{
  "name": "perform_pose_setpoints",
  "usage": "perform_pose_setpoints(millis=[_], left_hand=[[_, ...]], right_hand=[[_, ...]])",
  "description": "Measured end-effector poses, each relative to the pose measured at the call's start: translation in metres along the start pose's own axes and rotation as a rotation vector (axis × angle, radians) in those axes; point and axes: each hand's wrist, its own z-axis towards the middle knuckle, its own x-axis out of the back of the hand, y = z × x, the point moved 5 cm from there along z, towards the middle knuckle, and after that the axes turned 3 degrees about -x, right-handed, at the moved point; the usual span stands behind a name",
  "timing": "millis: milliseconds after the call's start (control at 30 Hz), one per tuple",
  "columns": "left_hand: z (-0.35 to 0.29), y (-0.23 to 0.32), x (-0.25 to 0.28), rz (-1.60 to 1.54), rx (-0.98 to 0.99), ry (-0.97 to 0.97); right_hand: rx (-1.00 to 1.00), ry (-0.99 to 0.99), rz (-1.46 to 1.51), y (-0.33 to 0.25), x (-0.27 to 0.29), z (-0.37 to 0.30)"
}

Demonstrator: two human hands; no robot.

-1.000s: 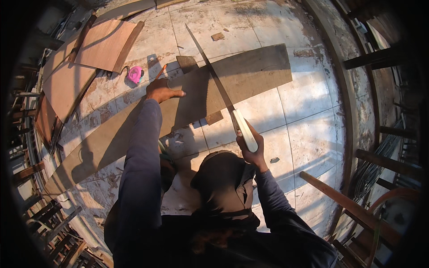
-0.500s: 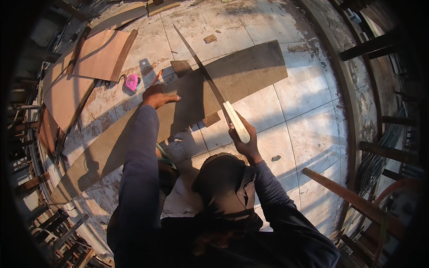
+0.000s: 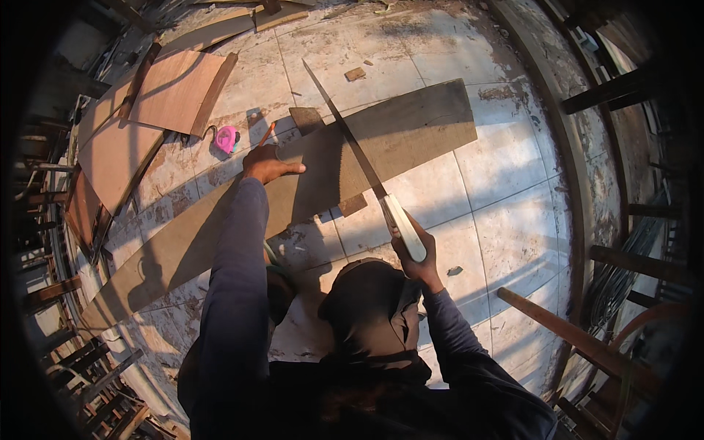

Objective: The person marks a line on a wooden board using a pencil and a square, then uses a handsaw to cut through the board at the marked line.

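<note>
A long brown wooden board (image 3: 220, 220) lies slantwise over the floor, from near left to far right. My left hand (image 3: 265, 163) grips its far edge, thumb stretched along the top and the other fingers partly hidden. An orange pencil (image 3: 268, 133) shows just past those fingers; whether they hold it, I cannot tell. My right hand (image 3: 419, 257) is closed around the pale handle of a hand saw (image 3: 352, 145). Its blade crosses the board, pointing far left, and a toothed shadow falls beside it. Small wood pieces (image 3: 306, 119) (image 3: 353, 204) stick out from beneath the board.
A pink tape measure (image 3: 226, 138) rests on the tiled floor (image 3: 433, 209) left of the pencil. Reddish plywood panels (image 3: 176, 88) are piled at the far left. A wood scrap (image 3: 355, 74) lies beyond the saw. At the right are a rusty bar (image 3: 550, 319) and a bundle of rods (image 3: 620, 282).
The saw and my right hand have drawn back a little toward me across the board. My left hand stays at the same place on the board. The whole view has shifted slightly.
</note>
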Motion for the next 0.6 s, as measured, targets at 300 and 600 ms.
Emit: perform_pose_setpoints(millis=[300, 600], left_hand=[[0.004, 0.046, 0.002, 0.219, 0.022, 0.085], [0.002, 0.028, 0.005, 0.111, -0.010, -0.009]], right_hand=[[0.290, 0.108, 0.078, -0.009, 0.007, 0.031], [0.011, 0.094, -0.062, 0.037, 0.053, -0.119]])
